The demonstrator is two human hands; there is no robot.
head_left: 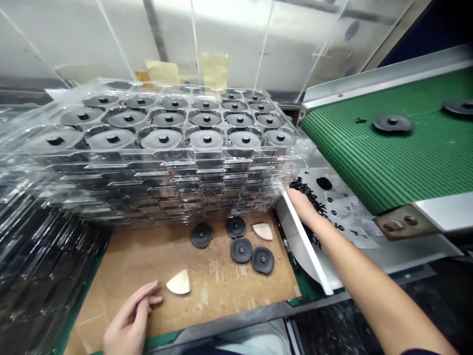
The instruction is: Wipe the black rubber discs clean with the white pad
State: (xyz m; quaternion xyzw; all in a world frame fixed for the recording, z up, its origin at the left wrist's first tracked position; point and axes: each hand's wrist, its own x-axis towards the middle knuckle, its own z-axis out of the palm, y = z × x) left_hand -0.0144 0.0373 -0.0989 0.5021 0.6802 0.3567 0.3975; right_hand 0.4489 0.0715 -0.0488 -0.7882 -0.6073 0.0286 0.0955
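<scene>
My left hand (pixel 130 318) rests on the brown board (pixel 148 261) near its front edge, fingers loosely stretched, holding nothing. Its fingertips lie just left of a tan wedge-shaped piece (pixel 179 284). My right hand (pixel 303 206) reaches past the right end of the stack of clear trays (pixel 158 162) into a white bin (pixel 310 246) of small black scraps (pixel 308 195); its fingers are hidden. Several black discs (pixel 242 249) lie loose on the board, with a second tan wedge (pixel 263 230) beside them. The top tray holds rows of black discs in round pockets.
A green conveyor belt (pixel 399 153) runs at the right, carrying two black discs (pixel 392 123). A dark pile of empty clear trays (pixel 40 266) sits at the left. Clear plastic sheeting hangs behind the stack. Printed paper (pixel 351 217) lies under the belt's end.
</scene>
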